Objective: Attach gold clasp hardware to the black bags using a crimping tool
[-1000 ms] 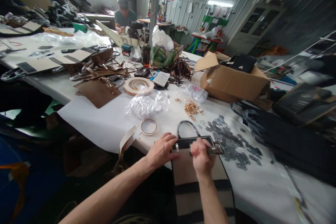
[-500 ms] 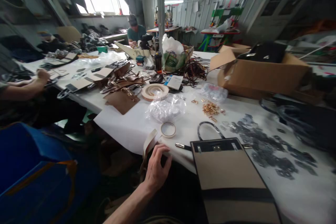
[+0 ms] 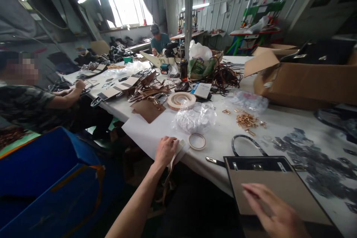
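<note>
My left hand (image 3: pixel 166 150) is at the table's front edge, its fingers curled at a pale strip (image 3: pixel 178 148) that hangs over the edge; what its fingertips hold is hidden. Over the brown and black bag panel (image 3: pixel 253 180) is my right hand (image 3: pixel 275 208), slightly blurred, fingers extended and holding nothing. The panel has a black looped handle (image 3: pixel 245 137) and metal fittings along its top. Beside the strip lies a tape roll (image 3: pixel 197 141). Gold hardware (image 3: pixel 247 119) is heaped beyond the panel, and dark flat pieces (image 3: pixel 315 163) are scattered to the right.
A blue bin (image 3: pixel 55 193) stands at the lower left, near a seated person in camouflage (image 3: pixel 30 106). A cardboard box (image 3: pixel 306 85) is at the back right. Clear plastic (image 3: pixel 195 117) and brown pieces (image 3: pixel 149 109) lie mid-table. Another person (image 3: pixel 159 41) sits farther back.
The view has turned left, so the scene sits further right. My right hand has come into view over the panel. My left hand has moved to the pale strip and its fingers have closed in.
</note>
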`<move>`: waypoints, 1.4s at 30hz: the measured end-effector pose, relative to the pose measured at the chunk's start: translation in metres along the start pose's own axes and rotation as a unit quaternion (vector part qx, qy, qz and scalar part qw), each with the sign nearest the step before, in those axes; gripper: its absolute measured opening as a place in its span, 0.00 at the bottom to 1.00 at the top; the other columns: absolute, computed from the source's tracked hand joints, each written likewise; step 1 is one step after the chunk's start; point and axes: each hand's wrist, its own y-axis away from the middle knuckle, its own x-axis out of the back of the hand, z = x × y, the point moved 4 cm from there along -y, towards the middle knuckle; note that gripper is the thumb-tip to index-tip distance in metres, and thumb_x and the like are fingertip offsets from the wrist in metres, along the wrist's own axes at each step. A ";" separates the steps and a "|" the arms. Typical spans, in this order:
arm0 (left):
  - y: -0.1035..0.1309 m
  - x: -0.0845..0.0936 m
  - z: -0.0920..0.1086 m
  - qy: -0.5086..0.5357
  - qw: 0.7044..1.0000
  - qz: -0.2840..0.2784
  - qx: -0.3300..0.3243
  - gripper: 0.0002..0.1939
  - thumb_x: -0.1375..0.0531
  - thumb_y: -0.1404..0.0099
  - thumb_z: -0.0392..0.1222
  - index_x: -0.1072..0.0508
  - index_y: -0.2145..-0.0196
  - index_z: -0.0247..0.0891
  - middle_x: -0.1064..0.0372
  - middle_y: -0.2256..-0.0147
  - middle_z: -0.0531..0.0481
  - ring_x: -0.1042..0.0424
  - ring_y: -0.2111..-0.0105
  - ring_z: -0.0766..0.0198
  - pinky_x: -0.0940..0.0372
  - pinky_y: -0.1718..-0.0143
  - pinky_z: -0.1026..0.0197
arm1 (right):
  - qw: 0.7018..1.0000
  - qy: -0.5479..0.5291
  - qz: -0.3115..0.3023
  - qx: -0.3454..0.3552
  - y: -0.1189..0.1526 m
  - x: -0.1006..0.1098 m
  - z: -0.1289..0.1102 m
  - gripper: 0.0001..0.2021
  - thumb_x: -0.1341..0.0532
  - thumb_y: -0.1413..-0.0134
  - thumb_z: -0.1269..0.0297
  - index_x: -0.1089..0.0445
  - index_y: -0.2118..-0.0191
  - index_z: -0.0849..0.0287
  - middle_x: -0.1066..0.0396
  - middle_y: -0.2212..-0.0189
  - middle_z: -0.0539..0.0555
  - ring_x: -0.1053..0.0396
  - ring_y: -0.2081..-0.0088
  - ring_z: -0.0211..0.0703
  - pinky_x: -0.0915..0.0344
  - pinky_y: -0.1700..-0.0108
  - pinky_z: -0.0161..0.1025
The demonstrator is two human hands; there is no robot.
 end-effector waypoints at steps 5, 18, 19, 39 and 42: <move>-0.027 -0.005 0.013 -0.063 0.996 -0.058 -0.035 0.13 0.32 0.37 0.49 0.18 0.58 0.41 0.24 0.59 0.44 0.29 0.53 0.50 0.34 0.50 0.52 | 0.977 -0.060 -0.205 0.024 -0.017 -0.093 -0.064 0.10 0.41 0.32 0.67 0.24 0.52 0.50 0.23 0.53 0.54 0.22 0.53 0.46 0.25 0.49 0.39; -0.035 -0.021 0.015 -0.086 0.987 -0.086 -0.107 0.04 0.37 0.32 0.39 0.23 0.65 0.39 0.26 0.62 0.45 0.30 0.58 0.53 0.36 0.51 0.52 | 0.973 0.070 -0.207 -0.075 -0.079 -0.167 -0.067 0.28 0.42 0.38 0.70 0.35 0.32 0.56 0.37 0.34 0.58 0.37 0.34 0.56 0.37 0.32 0.50; -0.032 -0.021 0.015 -0.078 0.986 -0.079 -0.124 0.03 0.38 0.31 0.38 0.24 0.64 0.39 0.26 0.62 0.45 0.31 0.57 0.53 0.36 0.50 0.52 | 0.974 0.082 -0.198 -0.074 -0.080 -0.170 -0.067 0.29 0.41 0.39 0.71 0.35 0.33 0.57 0.37 0.34 0.59 0.36 0.35 0.56 0.37 0.32 0.49; 0.055 0.039 -0.005 0.641 0.768 0.013 0.000 0.19 0.29 0.37 0.51 0.30 0.54 0.45 0.37 0.66 0.53 0.31 0.63 0.64 0.32 0.58 0.61 | 0.933 -0.286 -0.170 -0.138 -0.085 -0.144 -0.086 0.22 0.40 0.32 0.53 0.30 0.37 0.54 0.32 0.40 0.59 0.27 0.49 0.47 0.27 0.45 0.46; 0.056 0.027 0.024 0.642 0.766 -0.024 -0.018 0.16 0.30 0.36 0.53 0.27 0.59 0.42 0.36 0.65 0.51 0.31 0.61 0.62 0.32 0.56 0.58 | 0.893 -0.386 -0.198 -0.118 -0.086 -0.135 -0.111 0.25 0.35 0.35 0.52 0.31 0.36 0.52 0.27 0.44 0.57 0.27 0.47 0.47 0.28 0.42 0.45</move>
